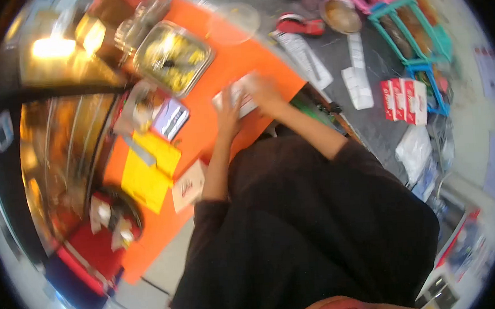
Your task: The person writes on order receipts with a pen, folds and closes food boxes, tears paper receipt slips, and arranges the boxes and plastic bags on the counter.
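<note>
Down on the orange table (276, 68), a white packet (248, 105) is being covered by two hands, set close beside each other: its left part by the left hand (230, 106), its right end by the right hand (262, 92). Through the blur, whether the fingers are closed on it cannot be told! Light and thin-walled, by the look of it, likely to be creased if squeezed; best taken by opposite edges, with a gentle, flat-fingered hold. Ahead and left of the hands, a tray (198, 73) of yellow food is seen; left, a phone (172, 120).
</note>
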Action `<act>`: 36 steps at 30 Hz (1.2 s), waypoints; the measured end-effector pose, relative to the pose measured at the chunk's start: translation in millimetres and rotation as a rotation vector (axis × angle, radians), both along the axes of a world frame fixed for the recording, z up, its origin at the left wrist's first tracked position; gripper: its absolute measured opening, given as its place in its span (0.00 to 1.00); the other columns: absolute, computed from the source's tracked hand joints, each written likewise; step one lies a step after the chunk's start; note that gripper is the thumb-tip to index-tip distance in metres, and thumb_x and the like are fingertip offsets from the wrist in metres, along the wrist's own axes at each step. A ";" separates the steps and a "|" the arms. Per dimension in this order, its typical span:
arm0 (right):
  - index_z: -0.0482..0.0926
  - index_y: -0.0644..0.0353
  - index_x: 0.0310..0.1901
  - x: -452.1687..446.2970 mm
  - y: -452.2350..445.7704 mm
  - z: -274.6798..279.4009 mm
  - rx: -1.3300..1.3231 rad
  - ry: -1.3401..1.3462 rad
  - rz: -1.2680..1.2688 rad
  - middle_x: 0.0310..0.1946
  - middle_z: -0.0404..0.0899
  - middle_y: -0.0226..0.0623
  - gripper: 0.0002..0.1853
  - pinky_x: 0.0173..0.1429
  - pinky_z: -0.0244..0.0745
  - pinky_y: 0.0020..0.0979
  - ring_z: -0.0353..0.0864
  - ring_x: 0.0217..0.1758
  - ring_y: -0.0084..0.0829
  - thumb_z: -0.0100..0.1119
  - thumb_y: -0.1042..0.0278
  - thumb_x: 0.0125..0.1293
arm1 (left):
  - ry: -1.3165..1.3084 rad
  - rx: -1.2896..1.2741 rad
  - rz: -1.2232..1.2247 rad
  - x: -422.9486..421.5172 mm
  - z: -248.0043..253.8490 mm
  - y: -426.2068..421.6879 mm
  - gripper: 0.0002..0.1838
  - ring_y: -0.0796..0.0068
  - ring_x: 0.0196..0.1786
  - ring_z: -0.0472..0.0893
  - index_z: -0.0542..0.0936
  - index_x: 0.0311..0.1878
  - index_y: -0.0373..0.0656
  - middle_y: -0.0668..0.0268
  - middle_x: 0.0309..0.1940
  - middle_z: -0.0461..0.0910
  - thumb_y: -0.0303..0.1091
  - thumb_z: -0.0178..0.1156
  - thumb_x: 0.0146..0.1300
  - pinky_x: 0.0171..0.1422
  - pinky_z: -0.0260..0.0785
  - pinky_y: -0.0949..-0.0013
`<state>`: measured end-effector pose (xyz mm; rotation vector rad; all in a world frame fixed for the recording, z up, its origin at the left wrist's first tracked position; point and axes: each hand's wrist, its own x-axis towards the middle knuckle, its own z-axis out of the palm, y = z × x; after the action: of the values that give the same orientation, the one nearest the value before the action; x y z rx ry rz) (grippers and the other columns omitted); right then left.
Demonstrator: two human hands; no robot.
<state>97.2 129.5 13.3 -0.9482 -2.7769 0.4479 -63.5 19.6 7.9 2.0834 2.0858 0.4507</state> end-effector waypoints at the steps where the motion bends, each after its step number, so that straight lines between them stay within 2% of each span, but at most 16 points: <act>1: 0.67 0.50 0.65 -17.2 3.9 -2.4 -0.073 0.038 0.187 0.54 0.72 0.48 0.48 0.61 0.69 0.49 0.72 0.59 0.51 0.77 0.67 0.36 | -0.192 0.039 0.013 -4.8 -4.3 -2.8 0.46 0.38 0.74 0.56 0.62 0.73 0.50 0.46 0.73 0.55 0.37 0.71 0.48 0.75 0.48 0.38; 3: 0.73 0.47 0.62 -45.3 16.3 1.2 -0.181 0.043 0.468 0.56 0.72 0.48 0.45 0.66 0.65 0.51 0.70 0.62 0.52 0.76 0.63 0.33 | -0.107 0.145 -0.017 -8.3 9.4 -15.2 0.43 0.36 0.71 0.59 0.63 0.67 0.35 0.40 0.67 0.61 0.46 0.69 0.51 0.73 0.54 0.46; 4: 0.76 0.46 0.60 -49.1 19.5 4.6 -0.191 0.040 0.538 0.57 0.72 0.49 0.43 0.68 0.63 0.52 0.70 0.63 0.52 0.75 0.60 0.32 | -0.303 0.028 0.020 -10.4 4.8 -26.0 0.52 0.36 0.74 0.54 0.57 0.73 0.34 0.40 0.71 0.56 0.61 0.63 0.56 0.76 0.41 0.38; 5: 0.64 0.34 0.72 -41.5 18.5 -1.9 -0.081 0.222 0.523 0.60 0.68 0.55 0.56 0.71 0.58 0.55 0.64 0.68 0.55 0.75 0.58 0.31 | -0.131 0.102 0.122 -8.1 -2.3 -50.7 0.57 0.35 0.76 0.47 0.49 0.77 0.36 0.38 0.74 0.49 0.65 0.63 0.56 0.77 0.39 0.39; 6: 0.52 0.22 0.75 -36.5 22.0 12.8 -0.173 0.010 0.498 0.63 0.64 0.56 0.63 0.73 0.54 0.56 0.59 0.71 0.56 0.75 0.58 0.31 | -0.144 0.027 0.201 -6.7 2.1 -64.8 0.61 0.35 0.77 0.42 0.42 0.78 0.39 0.37 0.76 0.42 0.66 0.64 0.56 0.77 0.39 0.39; 10: 0.64 0.30 0.71 57.8 37.6 62.7 -0.145 0.345 0.099 0.49 0.70 0.50 0.55 0.56 0.66 0.47 0.70 0.53 0.50 0.77 0.50 0.33 | -0.350 0.172 0.458 14.0 20.7 -88.6 0.55 0.37 0.74 0.51 0.50 0.77 0.39 0.41 0.72 0.52 0.62 0.65 0.57 0.74 0.46 0.40; 13: 0.67 0.30 0.70 195.6 65.5 156.5 -0.088 0.274 -0.236 0.49 0.71 0.48 0.50 0.59 0.64 0.47 0.69 0.54 0.49 0.73 0.59 0.37 | -0.397 -0.024 0.496 25.6 -2.6 -91.4 0.49 0.38 0.74 0.50 0.56 0.74 0.39 0.40 0.71 0.50 0.63 0.61 0.60 0.74 0.47 0.40; 14: 0.67 0.32 0.70 246.4 72.9 189.3 -0.146 0.447 -0.376 0.50 0.74 0.46 0.51 0.61 0.64 0.47 0.69 0.55 0.50 0.74 0.55 0.36 | -0.374 -0.003 0.433 33.0 -9.3 -83.1 0.42 0.40 0.72 0.53 0.61 0.71 0.40 0.41 0.70 0.54 0.57 0.62 0.63 0.73 0.48 0.40; 17: 0.67 0.34 0.71 381.3 81.6 241.3 0.165 0.102 -0.793 0.50 0.73 0.47 0.54 0.59 0.66 0.46 0.69 0.55 0.50 0.79 0.51 0.33 | -0.332 0.011 0.279 64.0 -12.8 -41.0 0.29 0.42 0.71 0.57 0.69 0.66 0.43 0.44 0.67 0.60 0.45 0.61 0.66 0.72 0.51 0.42; 20: 0.65 0.28 0.72 494.4 97.9 216.7 0.367 -0.067 -0.980 0.47 0.71 0.47 0.52 0.58 0.64 0.49 0.67 0.54 0.50 0.76 0.47 0.38 | -0.385 0.063 0.098 118.0 -2.0 23.3 0.18 0.43 0.70 0.60 0.76 0.59 0.46 0.49 0.65 0.66 0.29 0.59 0.65 0.71 0.53 0.43; 23: 0.55 0.36 0.76 531.6 105.8 186.4 0.159 -0.277 -1.110 0.57 0.67 0.52 0.57 0.63 0.59 0.58 0.64 0.62 0.54 0.74 0.42 0.43 | -0.414 0.063 -0.072 173.5 5.1 78.3 0.18 0.43 0.69 0.60 0.77 0.57 0.45 0.52 0.62 0.69 0.26 0.60 0.62 0.71 0.54 0.45; 26: 0.51 0.38 0.77 548.2 111.9 141.1 0.395 -0.101 -0.960 0.68 0.59 0.55 0.56 0.66 0.54 0.64 0.57 0.71 0.57 0.72 0.41 0.48 | -0.334 0.104 -0.151 209.7 5.1 116.8 0.20 0.42 0.69 0.62 0.77 0.57 0.45 0.54 0.61 0.70 0.26 0.61 0.60 0.71 0.54 0.45; 28: 0.51 0.35 0.77 475.5 110.3 194.7 0.448 -0.144 -1.007 0.73 0.52 0.55 0.52 0.69 0.49 0.67 0.50 0.75 0.59 0.69 0.41 0.52 | -0.366 0.060 -0.089 220.4 2.3 133.5 0.25 0.42 0.69 0.61 0.74 0.60 0.45 0.56 0.63 0.69 0.27 0.63 0.58 0.72 0.54 0.45; 29: 0.60 0.41 0.74 447.1 113.9 193.5 0.559 -0.025 -0.904 0.69 0.61 0.50 0.41 0.70 0.54 0.61 0.58 0.71 0.57 0.66 0.49 0.59 | -0.352 0.060 -0.039 221.4 -4.3 141.6 0.25 0.42 0.69 0.61 0.74 0.60 0.45 0.56 0.63 0.69 0.27 0.63 0.58 0.72 0.54 0.45; 33: 0.76 0.57 0.57 325.1 134.3 100.6 -0.386 0.597 -0.434 0.58 0.74 0.43 0.21 0.67 0.66 0.41 0.72 0.61 0.43 0.58 0.75 0.60 | -0.286 0.082 0.133 217.0 -27.8 163.3 0.33 0.49 0.74 0.57 0.67 0.68 0.45 0.60 0.69 0.65 0.41 0.64 0.59 0.76 0.45 0.42; 36: 0.78 0.54 0.53 230.4 156.6 28.7 -0.043 0.308 0.017 0.53 0.75 0.36 0.16 0.63 0.69 0.40 0.73 0.61 0.38 0.55 0.72 0.62 | -0.182 0.068 0.123 203.7 -36.7 169.0 0.39 0.56 0.77 0.54 0.64 0.71 0.46 0.63 0.72 0.62 0.52 0.62 0.60 0.78 0.37 0.41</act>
<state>327.5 286.1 42.0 -0.7896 -2.5076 0.6035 140.3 188.6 -28.9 1.8760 2.1249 0.7097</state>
